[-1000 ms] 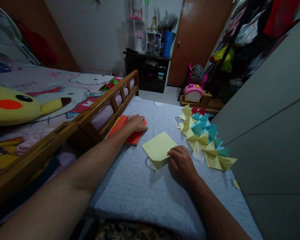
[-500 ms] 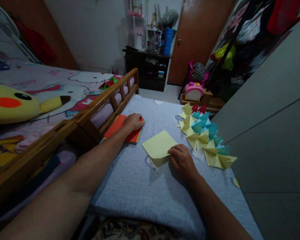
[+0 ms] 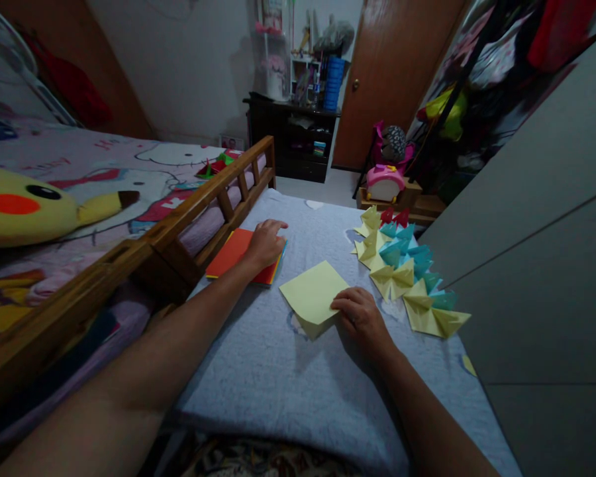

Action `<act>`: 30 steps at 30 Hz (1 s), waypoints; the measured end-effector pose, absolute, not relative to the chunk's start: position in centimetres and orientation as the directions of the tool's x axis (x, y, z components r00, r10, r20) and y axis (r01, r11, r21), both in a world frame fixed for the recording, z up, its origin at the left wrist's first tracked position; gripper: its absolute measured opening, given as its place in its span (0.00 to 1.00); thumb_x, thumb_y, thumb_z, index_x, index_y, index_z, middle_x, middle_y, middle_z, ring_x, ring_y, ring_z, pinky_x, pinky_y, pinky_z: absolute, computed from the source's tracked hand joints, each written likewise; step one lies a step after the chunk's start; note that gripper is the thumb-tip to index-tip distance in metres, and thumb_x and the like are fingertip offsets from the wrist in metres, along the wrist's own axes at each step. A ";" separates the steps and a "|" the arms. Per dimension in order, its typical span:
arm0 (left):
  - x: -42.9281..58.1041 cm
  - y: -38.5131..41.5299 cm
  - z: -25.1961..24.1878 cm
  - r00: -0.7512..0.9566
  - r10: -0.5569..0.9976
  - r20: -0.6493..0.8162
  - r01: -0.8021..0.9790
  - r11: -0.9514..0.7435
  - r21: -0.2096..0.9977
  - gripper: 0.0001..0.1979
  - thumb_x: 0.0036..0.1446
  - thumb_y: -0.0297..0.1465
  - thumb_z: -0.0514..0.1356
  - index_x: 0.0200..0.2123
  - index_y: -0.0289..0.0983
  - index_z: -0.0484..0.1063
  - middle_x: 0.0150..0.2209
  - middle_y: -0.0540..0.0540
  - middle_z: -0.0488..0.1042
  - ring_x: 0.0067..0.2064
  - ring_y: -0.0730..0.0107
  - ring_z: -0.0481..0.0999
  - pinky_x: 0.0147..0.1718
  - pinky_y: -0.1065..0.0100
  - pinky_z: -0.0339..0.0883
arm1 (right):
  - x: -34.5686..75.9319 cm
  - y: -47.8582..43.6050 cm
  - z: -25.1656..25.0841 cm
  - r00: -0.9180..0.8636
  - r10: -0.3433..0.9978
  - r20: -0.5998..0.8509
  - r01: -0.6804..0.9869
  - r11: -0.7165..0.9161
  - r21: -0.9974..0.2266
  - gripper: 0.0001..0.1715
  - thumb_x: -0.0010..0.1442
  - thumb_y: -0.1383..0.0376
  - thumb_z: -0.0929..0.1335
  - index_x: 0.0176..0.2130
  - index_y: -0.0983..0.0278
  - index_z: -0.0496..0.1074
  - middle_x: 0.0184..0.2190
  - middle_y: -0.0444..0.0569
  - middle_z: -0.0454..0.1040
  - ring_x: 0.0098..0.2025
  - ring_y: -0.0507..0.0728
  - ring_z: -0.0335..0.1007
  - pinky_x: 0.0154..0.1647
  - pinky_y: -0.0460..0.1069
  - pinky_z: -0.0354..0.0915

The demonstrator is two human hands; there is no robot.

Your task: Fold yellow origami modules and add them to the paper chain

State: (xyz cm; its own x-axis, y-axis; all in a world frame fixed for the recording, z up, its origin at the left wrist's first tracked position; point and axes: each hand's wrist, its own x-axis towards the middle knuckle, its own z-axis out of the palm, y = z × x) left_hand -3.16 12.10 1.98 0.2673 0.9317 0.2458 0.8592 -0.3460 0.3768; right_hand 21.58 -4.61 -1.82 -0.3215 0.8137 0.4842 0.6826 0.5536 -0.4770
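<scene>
My left hand (image 3: 265, 242) rests on a stack of coloured paper sheets (image 3: 235, 254) with a red sheet on top, fingers bent over its far right corner. My right hand (image 3: 360, 317) presses its curled fingers on the near right corner of a pale yellow square sheet (image 3: 314, 293), which lies flat on the grey-blue mattress (image 3: 278, 371). To the right of that hand lies a row of folded paper pieces (image 3: 402, 271) in yellow, teal and red.
A wooden bed rail (image 3: 179, 225) runs along the left, with a bed and a yellow plush toy (image 3: 34, 209) behind it. A grey wardrobe panel (image 3: 541, 265) bounds the right side. At the back stand a dark shelf (image 3: 298, 142), a brown door (image 3: 392, 79) and toys (image 3: 390, 175).
My left hand has drawn the paper stack slightly left and nearer to the rail, squaring it up. The right hand and the yellow sheet have barely shifted.
</scene>
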 end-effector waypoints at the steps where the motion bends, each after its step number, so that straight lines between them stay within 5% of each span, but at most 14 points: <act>1: -3.2 11.1 2.4 0.318 0.919 0.234 0.837 -0.388 0.387 0.23 0.56 0.21 0.52 0.54 0.34 0.72 0.57 0.40 0.73 0.61 0.59 0.69 0.64 0.59 0.59 | 21.7 -4.6 -1.8 -0.316 0.815 0.485 0.681 0.551 -0.482 0.14 0.59 0.75 0.65 0.39 0.62 0.78 0.39 0.51 0.78 0.44 0.60 0.70 0.51 0.58 0.64; 3: -3.4 8.3 3.1 0.472 0.863 0.181 0.759 -0.503 0.413 0.26 0.50 0.18 0.53 0.52 0.39 0.74 0.54 0.46 0.76 0.57 0.65 0.73 0.60 0.64 0.63 | 21.9 -4.7 -1.8 -0.303 0.821 0.484 0.677 0.543 -0.497 0.14 0.60 0.74 0.65 0.40 0.62 0.78 0.40 0.52 0.78 0.44 0.60 0.71 0.51 0.58 0.65; 6: -3.6 3.7 3.2 0.801 0.579 0.152 0.438 -0.739 0.512 0.31 0.50 0.22 0.58 0.60 0.39 0.66 0.59 0.42 0.72 0.61 0.59 0.69 0.61 0.57 0.64 | 22.4 -4.7 -1.8 -0.287 0.825 0.486 0.669 0.536 -0.514 0.15 0.59 0.74 0.64 0.42 0.62 0.77 0.41 0.53 0.78 0.46 0.60 0.73 0.50 0.58 0.68; 9: -3.4 0.4 2.2 0.815 0.522 0.250 0.362 -0.797 0.483 0.34 0.51 0.26 0.64 0.62 0.38 0.63 0.61 0.37 0.70 0.62 0.52 0.68 0.59 0.51 0.64 | 23.1 -4.6 -1.7 -0.295 0.825 0.482 0.648 0.544 -0.533 0.17 0.59 0.74 0.65 0.43 0.60 0.77 0.43 0.52 0.79 0.48 0.60 0.74 0.51 0.58 0.69; 15: -2.7 -0.8 -0.5 0.734 0.577 0.358 0.529 -0.817 0.230 0.07 0.59 0.23 0.57 0.38 0.36 0.75 0.37 0.41 0.79 0.39 0.62 0.78 0.39 0.61 0.71 | 23.7 -4.3 -1.1 -0.398 0.798 0.452 0.609 0.598 -0.521 0.19 0.58 0.76 0.64 0.44 0.61 0.78 0.45 0.52 0.80 0.48 0.58 0.76 0.51 0.56 0.71; 20: -2.8 -1.7 -0.5 0.798 0.470 0.376 0.488 -0.871 0.052 0.09 0.62 0.24 0.55 0.29 0.35 0.71 0.30 0.44 0.75 0.33 0.63 0.74 0.31 0.64 0.68 | 22.7 -4.9 0.1 -0.504 0.806 0.309 0.652 0.590 -0.475 0.18 0.55 0.79 0.65 0.38 0.63 0.79 0.40 0.52 0.81 0.42 0.57 0.77 0.46 0.52 0.71; 30: -2.7 -3.0 -0.2 0.750 0.565 0.343 0.390 -0.797 0.461 0.10 0.64 0.28 0.51 0.32 0.37 0.70 0.29 0.46 0.74 0.30 0.68 0.73 0.28 0.67 0.65 | 22.4 -7.0 2.5 -0.501 0.865 0.014 0.734 0.434 -0.523 0.12 0.60 0.75 0.64 0.33 0.63 0.75 0.32 0.48 0.77 0.37 0.55 0.73 0.40 0.49 0.66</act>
